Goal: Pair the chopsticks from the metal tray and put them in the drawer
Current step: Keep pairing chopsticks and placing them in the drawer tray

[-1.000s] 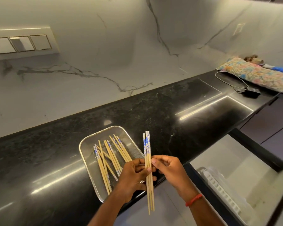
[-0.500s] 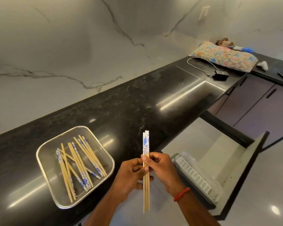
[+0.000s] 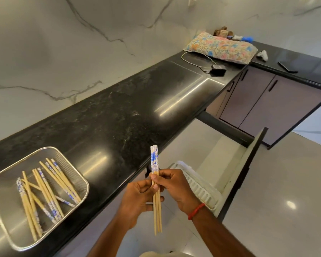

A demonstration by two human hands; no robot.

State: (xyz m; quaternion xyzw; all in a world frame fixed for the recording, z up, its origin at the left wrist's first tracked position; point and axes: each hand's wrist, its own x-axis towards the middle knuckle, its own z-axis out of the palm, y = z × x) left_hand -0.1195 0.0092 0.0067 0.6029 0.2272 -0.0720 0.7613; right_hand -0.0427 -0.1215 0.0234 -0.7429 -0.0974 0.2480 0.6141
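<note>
Head view: held chopsticks [image 3: 154, 160] upright, blue-patterned ends up, right of the metal tray [image 3: 6, 204] and just past the counter [image 3: 119, 117] edge. Pinched mid-shaft by left hand [image 3: 137, 197] and right hand [image 3: 176, 188], fingers curled, thumbs meeting on the sticks. Farther right of the tray, open drawer [image 3: 217, 151]. Inside the tray, loose chopsticks [image 3: 44, 190] crisscrossed.

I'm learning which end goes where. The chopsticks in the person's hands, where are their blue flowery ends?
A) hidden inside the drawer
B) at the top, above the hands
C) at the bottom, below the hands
B: the left hand and right hand hold the chopsticks upright, blue patterned ends above the fingers, plain wooden ends below.
</note>
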